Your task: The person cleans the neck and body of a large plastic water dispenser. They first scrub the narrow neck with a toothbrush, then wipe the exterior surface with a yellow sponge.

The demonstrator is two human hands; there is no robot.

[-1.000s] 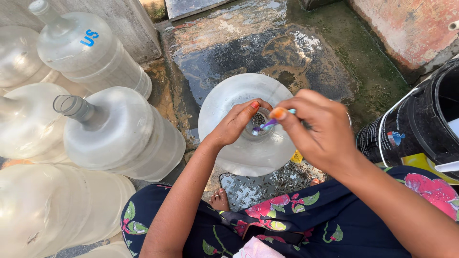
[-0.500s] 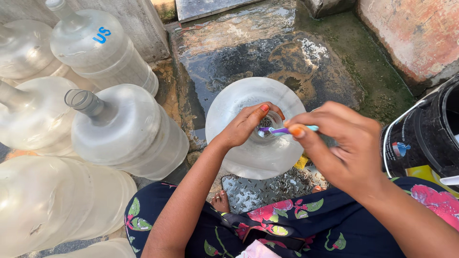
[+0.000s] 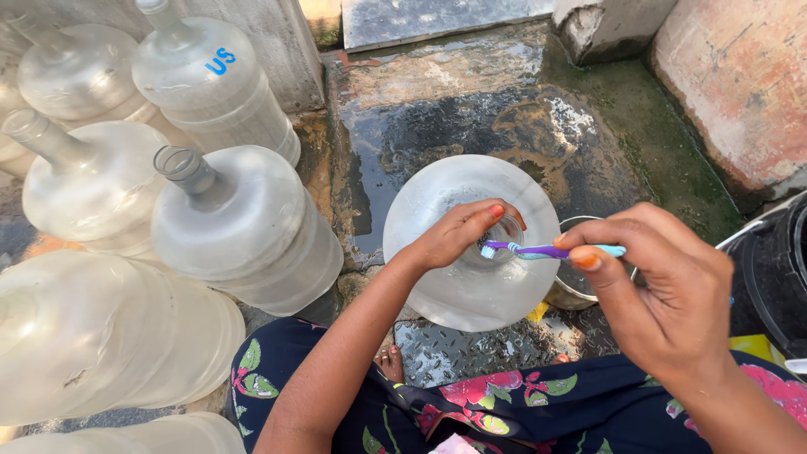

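2 hands work over 1 upright clear water jug [image 3: 458, 277] on the wet floor [image 3: 471, 118]: left hand [image 3: 458, 235] grips its neck, right hand [image 3: 664, 294] pinches a toothbrush [image 3: 546, 250] lying crosswise, bristles pointing left at the open mouth. The jug's contents cannot be told.

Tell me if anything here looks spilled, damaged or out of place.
The stone floor behind the upright water jug is wet and puddled. Several empty jugs lie tipped on their sides at the left. Oddest: the right hand holds a toothbrush at the jug's neck, which the left hand grips.
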